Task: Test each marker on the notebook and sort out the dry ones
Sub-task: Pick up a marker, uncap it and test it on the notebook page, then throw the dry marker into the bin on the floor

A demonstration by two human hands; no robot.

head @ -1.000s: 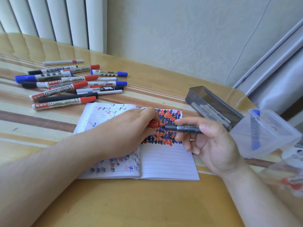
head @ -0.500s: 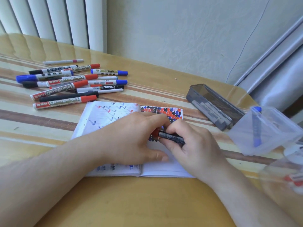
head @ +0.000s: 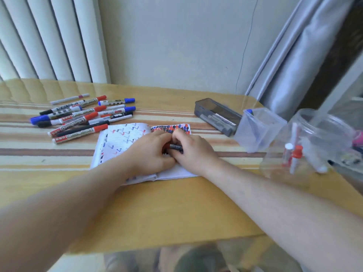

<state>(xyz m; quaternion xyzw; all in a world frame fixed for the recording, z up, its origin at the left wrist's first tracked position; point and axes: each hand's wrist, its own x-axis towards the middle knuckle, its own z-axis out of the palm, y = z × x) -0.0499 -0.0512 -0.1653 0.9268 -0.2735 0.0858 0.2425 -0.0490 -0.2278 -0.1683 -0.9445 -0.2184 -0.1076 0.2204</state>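
On the desk, right side: containers are sitting together.
Dark grey rectangular plastic case (head: 217, 116): lying open, holding grey markers.
Clear square plastic tub (head: 259, 128): holding one blue-capped marker (head: 249, 111).
Clear round plastic jar (head: 312, 142): holding red-capped markers.
Open lined paper notebook (head: 125, 140): both hands are resting on it.
Left hand (head: 151, 152): fingers are pinching the red cap.
Right hand (head: 193, 152): fingers are clenching the black-barrelled marker (head: 175, 147).

striped table (head: 59, 154), window blinds (head: 49, 36), curtain (head: 294, 55)
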